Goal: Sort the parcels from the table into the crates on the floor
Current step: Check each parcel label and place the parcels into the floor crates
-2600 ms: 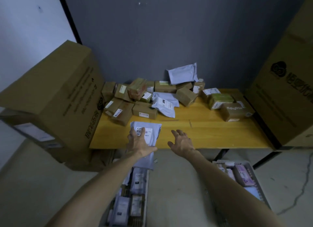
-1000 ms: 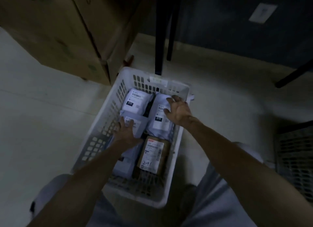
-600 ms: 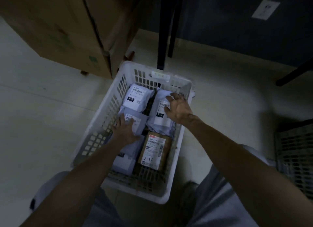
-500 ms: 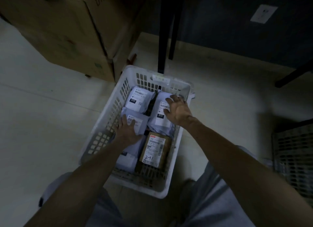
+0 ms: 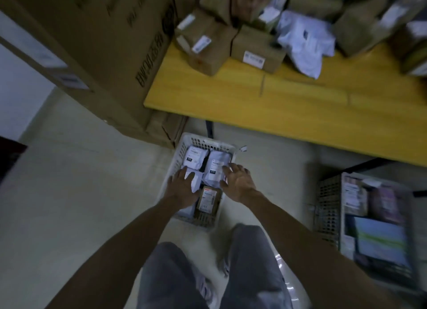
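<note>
Left hand (image 5: 182, 186) spread over a mailer (image 5: 196, 179) in the crate (image 5: 179, 156), right hand (image 5: 238, 181) loose, empty.
Parcels (image 5: 256, 48) crowd the yellow worktop's (image 5: 300, 105) far edge, pale floor (image 5: 80, 181).

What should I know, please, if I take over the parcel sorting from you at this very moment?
Left hand: open, over a white mailer in the white crate; contact unclear.
Right hand: open, empty, over the crate's right side.
Done: other mailers and a brown parcel lie in the white crate; the grey crate holds parcels too.
Left: brown boxes and white bags on the yellow table need sorting.
</note>
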